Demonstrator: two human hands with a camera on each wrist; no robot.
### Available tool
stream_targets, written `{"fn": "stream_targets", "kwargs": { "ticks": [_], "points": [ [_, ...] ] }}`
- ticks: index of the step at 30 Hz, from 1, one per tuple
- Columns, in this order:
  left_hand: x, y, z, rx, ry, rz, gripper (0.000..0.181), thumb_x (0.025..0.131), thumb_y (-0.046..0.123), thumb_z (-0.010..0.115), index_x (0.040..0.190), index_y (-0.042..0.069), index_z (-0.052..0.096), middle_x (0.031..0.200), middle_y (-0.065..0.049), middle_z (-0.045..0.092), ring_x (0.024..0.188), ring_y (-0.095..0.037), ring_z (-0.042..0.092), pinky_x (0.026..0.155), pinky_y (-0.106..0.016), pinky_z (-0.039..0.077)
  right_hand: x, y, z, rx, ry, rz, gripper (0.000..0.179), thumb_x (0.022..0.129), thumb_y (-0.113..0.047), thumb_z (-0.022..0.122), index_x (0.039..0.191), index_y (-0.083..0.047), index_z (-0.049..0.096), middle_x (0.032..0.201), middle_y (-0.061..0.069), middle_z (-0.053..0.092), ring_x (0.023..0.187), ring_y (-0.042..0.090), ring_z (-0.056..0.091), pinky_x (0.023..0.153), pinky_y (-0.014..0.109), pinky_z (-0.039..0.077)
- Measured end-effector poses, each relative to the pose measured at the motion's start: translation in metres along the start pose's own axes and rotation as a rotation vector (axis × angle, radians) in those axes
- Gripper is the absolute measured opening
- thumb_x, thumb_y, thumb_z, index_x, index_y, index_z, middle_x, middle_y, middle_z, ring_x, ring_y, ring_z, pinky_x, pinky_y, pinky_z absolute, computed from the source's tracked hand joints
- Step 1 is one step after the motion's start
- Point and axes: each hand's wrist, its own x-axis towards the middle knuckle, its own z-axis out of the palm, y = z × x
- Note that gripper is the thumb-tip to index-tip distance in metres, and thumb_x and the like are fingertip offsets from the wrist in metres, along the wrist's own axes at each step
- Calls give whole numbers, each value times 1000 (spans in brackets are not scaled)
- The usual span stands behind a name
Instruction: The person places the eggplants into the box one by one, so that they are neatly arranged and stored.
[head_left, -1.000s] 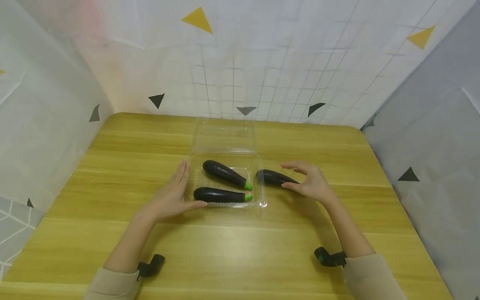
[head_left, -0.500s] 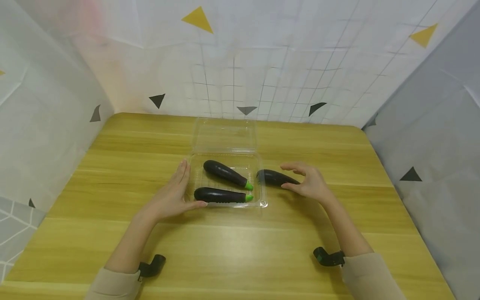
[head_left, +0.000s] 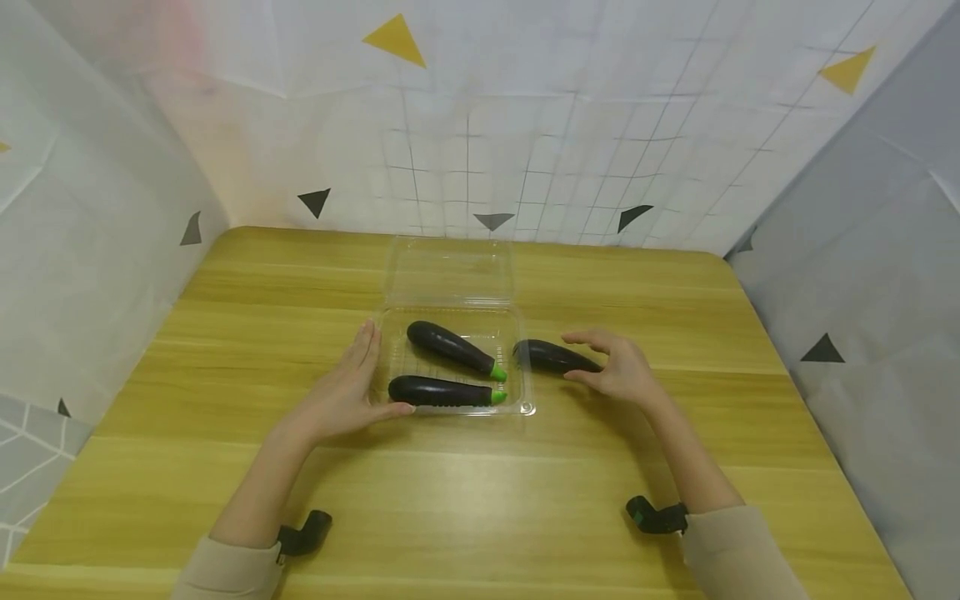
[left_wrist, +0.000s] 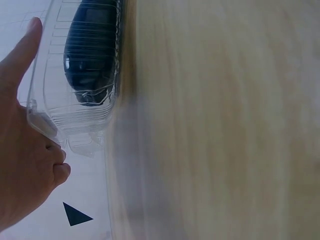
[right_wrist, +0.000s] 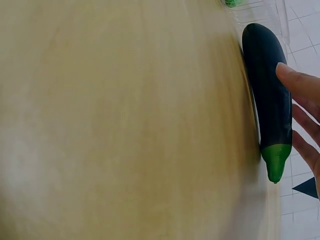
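Observation:
Two dark eggplants with green stems, the upper eggplant (head_left: 450,346) and the lower eggplant (head_left: 438,391), lie inside a clear plastic clamshell box (head_left: 525,367). My left hand (head_left: 337,390) rests against the box's left side, fingers straight along it and thumb at the front edge. A third eggplant (head_left: 551,357) lies on the table just right of the box. Over it my right hand (head_left: 618,367) is spread, thumb on the near side and fingers on the far side. In the right wrist view the thumb overlaps its upper side; firm contact cannot be told.
The box's clear lid (head_left: 450,268) is folded back toward the rear of the wooden table (head_left: 465,500). Patterned white sheets (head_left: 465,133) hang behind the table and at both sides. Black devices are strapped at both wrists.

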Motion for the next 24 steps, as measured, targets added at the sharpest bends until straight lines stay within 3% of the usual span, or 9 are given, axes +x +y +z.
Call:
{"fn": "stream_targets", "kwargs": {
  "ticks": [13, 24],
  "points": [
    [-1, 0, 1, -5, -2, 0, 127, 74, 79, 55, 151, 2, -10, 158, -14, -18, 145, -28, -9, 115, -49, 12, -2, 5, 4, -81, 0, -2, 52, 74, -16, 85, 122, -12, 66, 121, 4, 66, 110, 28, 61, 90, 43, 52],
    [0, 0, 1, -10, 4, -3, 127, 74, 80, 55, 152, 2, -10, 158, -14, -17, 145, -28, -8, 115, -50, 14, -2, 8, 7, -76, -7, 27, 51, 73, -15, 85, 121, -13, 67, 121, 4, 66, 106, 29, 62, 87, 44, 53]
  ]
}}
